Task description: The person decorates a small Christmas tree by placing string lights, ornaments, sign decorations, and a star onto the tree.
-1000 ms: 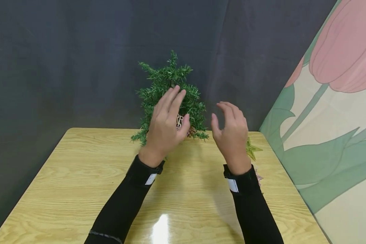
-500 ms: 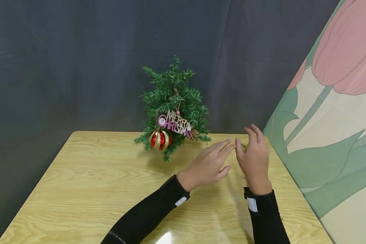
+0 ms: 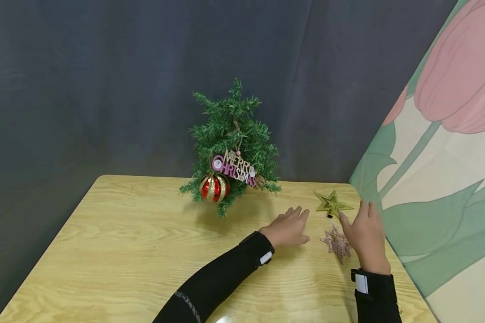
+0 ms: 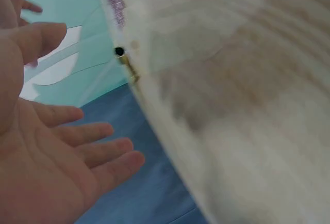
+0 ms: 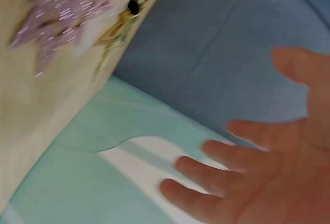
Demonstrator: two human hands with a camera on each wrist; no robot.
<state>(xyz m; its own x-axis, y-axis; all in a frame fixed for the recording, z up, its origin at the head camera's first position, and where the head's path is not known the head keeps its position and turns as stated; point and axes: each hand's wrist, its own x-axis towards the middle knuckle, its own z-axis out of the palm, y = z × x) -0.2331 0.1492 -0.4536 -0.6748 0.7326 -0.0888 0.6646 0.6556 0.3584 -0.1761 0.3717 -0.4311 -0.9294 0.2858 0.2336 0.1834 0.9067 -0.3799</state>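
Observation:
My left hand (image 3: 287, 228) hovers left of two ornaments, its fingers stretched out and holding nothing. On their right side is my right hand (image 3: 365, 235), also with extended fingers and nothing in it. Between the hands lie a gold-green star (image 3: 332, 204) and, nearer to me, a pink glittery snowflake ornament (image 3: 337, 243). The right wrist view shows the snowflake blurred, with the star's dark socket behind it. At the back of the table stands a small green Christmas tree (image 3: 226, 123), bearing a "Merry Christmas" sign (image 3: 234, 168) and a red and gold striped bauble (image 3: 214, 188).
The wooden table (image 3: 117, 233) has its far edge just behind the tree. A dark curtain (image 3: 125, 89) hangs beyond it. On the right, a tulip-patterned cloth (image 3: 436, 215) runs along the table's edge. A pine cone (image 3: 259, 181) sits beside the sign.
Both hands have moved from the tree rightward and toward me. The left hand no longer covers the tree's sign and bauble, and the star and snowflake now show between the hands.

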